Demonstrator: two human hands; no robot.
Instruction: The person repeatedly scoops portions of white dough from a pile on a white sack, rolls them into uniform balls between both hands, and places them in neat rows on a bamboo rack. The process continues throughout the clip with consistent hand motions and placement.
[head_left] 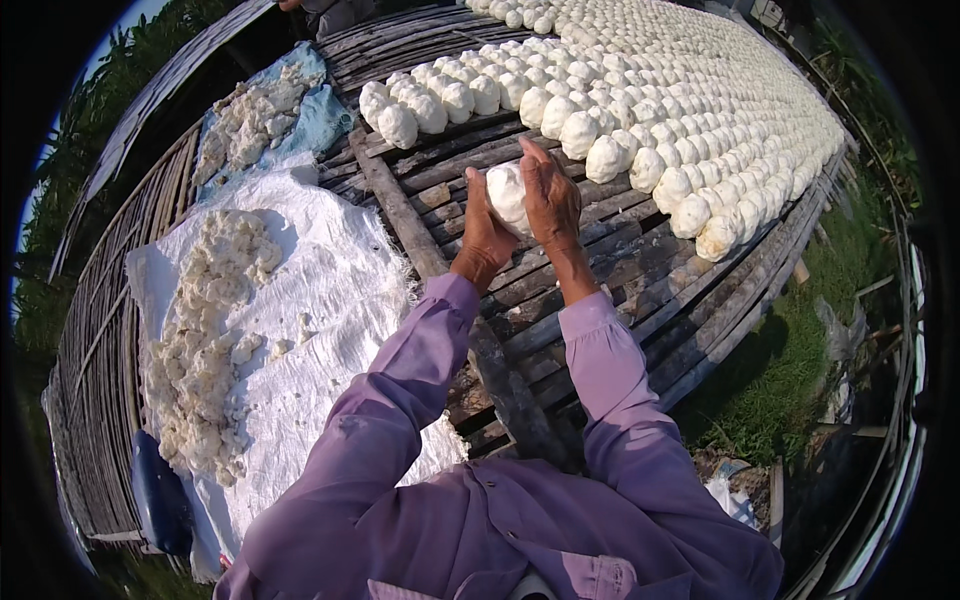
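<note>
Between my two palms sits a rounded white dough-like ball (508,196), pressed from both sides. My left hand (485,235) cups its left side with the thumb pointing up. Around the right side curves my right hand (552,198), hiding part of it. Both hands are above a slatted wooden platform (530,300). Just beyond them, many rows of similar white balls (585,135) stand on the slats. To my left, a pile of crumbly off-white lumps (205,340) lies on a white woven sheet (320,260).
More crumbly lumps (250,120) rest on a blue sheet (325,118) at the far left. A raised wooden beam (400,210) runs along the platform between the white sheet and my hands. A dark blue object (160,495) is at the lower left. Grass (765,390) borders the platform's right edge.
</note>
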